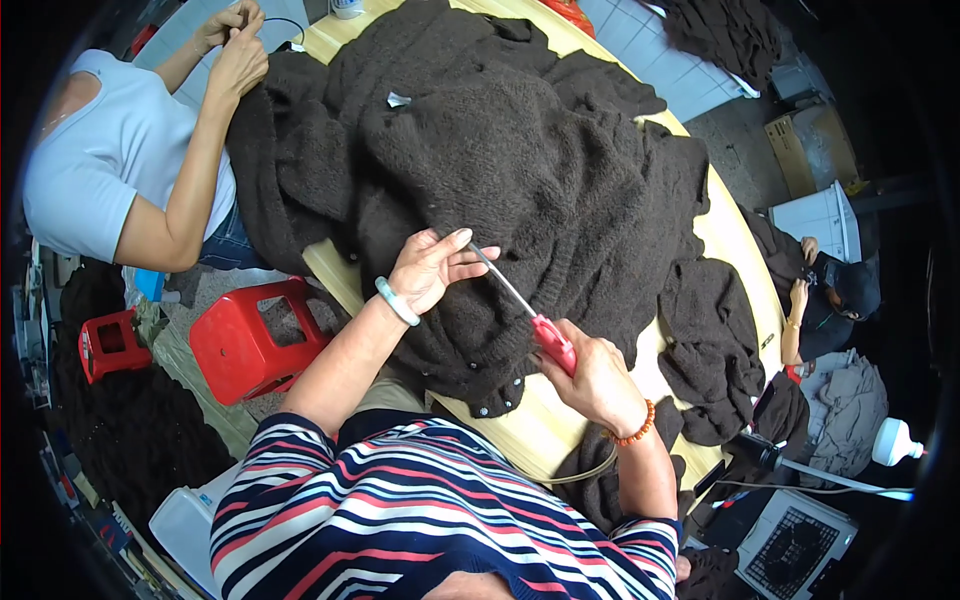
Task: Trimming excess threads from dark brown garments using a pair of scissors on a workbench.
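My right hand (597, 380) is wrapped round the pink-red handle of a tool (553, 343) with a long, thin metal shaft. The shaft slants up and left to the fingertips of my left hand (428, 270). There the thumb and forefinger are pinched together, and the other fingers stretch out beside the shaft. What that pinch holds, if anything, is too small to tell. Beneath both hands a dark brown knitted garment (480, 150) lies heaped, with small buttons along its near edge and a small white label farther back.
The pale wooden table (725, 240) curves round the pile. A smaller dark knit piece (705, 350) lies on its right, and a thin hose (550, 480) runs along its near edge. Red stools (245, 340) stand at left. A seated person (130, 160) works far left, another (835, 300) at right.
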A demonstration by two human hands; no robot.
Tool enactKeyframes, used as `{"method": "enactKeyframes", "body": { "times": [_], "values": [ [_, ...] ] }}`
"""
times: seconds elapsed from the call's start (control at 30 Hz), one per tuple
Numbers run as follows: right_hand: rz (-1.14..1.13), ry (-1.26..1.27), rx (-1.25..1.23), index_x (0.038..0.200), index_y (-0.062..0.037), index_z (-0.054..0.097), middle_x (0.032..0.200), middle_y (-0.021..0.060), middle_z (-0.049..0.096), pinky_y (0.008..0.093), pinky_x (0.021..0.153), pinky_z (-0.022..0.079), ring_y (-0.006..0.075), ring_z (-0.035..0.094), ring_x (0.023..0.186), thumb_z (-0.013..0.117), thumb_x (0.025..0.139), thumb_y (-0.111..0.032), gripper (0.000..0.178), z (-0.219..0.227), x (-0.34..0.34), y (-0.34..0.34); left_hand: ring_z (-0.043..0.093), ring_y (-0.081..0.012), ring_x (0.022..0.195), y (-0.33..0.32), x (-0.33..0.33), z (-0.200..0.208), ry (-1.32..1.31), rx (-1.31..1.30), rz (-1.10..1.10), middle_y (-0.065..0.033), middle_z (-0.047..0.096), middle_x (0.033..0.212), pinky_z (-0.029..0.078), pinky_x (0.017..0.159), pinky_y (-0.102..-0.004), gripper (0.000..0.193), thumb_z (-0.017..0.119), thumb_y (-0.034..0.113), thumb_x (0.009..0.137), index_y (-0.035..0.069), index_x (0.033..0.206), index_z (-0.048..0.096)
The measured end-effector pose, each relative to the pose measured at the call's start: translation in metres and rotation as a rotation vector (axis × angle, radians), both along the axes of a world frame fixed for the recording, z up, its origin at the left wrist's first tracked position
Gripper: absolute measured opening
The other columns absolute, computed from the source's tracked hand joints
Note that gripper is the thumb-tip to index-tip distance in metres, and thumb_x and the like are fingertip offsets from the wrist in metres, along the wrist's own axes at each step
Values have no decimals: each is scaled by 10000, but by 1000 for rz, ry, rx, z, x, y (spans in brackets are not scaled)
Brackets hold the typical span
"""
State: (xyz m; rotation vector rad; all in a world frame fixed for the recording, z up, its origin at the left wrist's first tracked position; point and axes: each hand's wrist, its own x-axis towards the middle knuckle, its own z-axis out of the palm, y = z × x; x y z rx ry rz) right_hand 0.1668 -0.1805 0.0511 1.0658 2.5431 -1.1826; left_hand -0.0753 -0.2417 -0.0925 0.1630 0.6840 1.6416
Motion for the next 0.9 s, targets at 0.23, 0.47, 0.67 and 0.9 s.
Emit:
{"method": "enactKeyframes", "body": {
  "times": [0.23,0.47,0.67,0.9],
  "values": [
    [-24,34,11,1089,-59,576,821,211,659,455,725,514,422,651,842,688,866,-198,285,3,-15,-2,675,-338,1029,-6,-66,-11,-243,33,161,-161,682,1057,624,816,-321,163,542,154,1001,16,1061,605],
    [23,-36,166,1022,-59,574,729,216,646,480,686,516,422,653,752,672,865,-237,257,5,-54,-4,664,-364,1054,-5,-55,0,0,80,177,-164,698,1033,580,927,-393,133,560,58,975,1,960,678],
    [-8,19,260,984,-36,581,705,216,645,484,654,516,417,656,716,676,862,-248,263,2,-64,-3,661,-369,1060,-9,-55,4,76,35,162,-176,694,1039,584,921,-392,133,553,60,979,-4,959,669],
    [16,47,255,1011,-48,594,673,211,637,490,634,516,410,657,682,678,866,-284,289,-7,-57,-6,665,-375,1048,-6,-55,8,107,25,157,-258,674,1039,582,926,-406,149,550,69,983,13,878,641]
  ]
}}
